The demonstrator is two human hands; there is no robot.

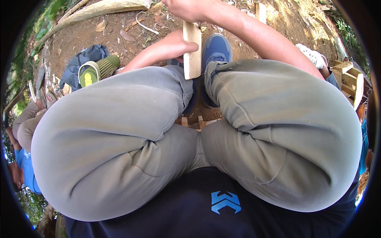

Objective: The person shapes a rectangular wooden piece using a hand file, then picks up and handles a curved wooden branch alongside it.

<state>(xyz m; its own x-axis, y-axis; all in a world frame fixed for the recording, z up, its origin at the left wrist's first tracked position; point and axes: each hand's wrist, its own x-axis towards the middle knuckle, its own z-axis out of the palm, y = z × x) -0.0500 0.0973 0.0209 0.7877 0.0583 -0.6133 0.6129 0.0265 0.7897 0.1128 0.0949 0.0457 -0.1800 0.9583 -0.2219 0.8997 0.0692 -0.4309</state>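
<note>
A pale, flat piece of wood (192, 63) stands lengthwise between my knees, its lower end by my blue shoes (217, 48). My left hand (178, 43) is closed around its left edge, with the thumb lying across the face. At the top edge of the view, my right hand (188, 8) reaches over the wood's far end. Its fingers look curled, but the picture cuts them off, and whatever they hold is hidden.
To the left lie a green clog (99, 71) and a dark cloth or bag (81, 63). A long branch (99, 12) crosses the dirt behind. On the right are a white shoe (312, 56) and a wooden frame (350, 81). Another person (25, 166) sits at far left.
</note>
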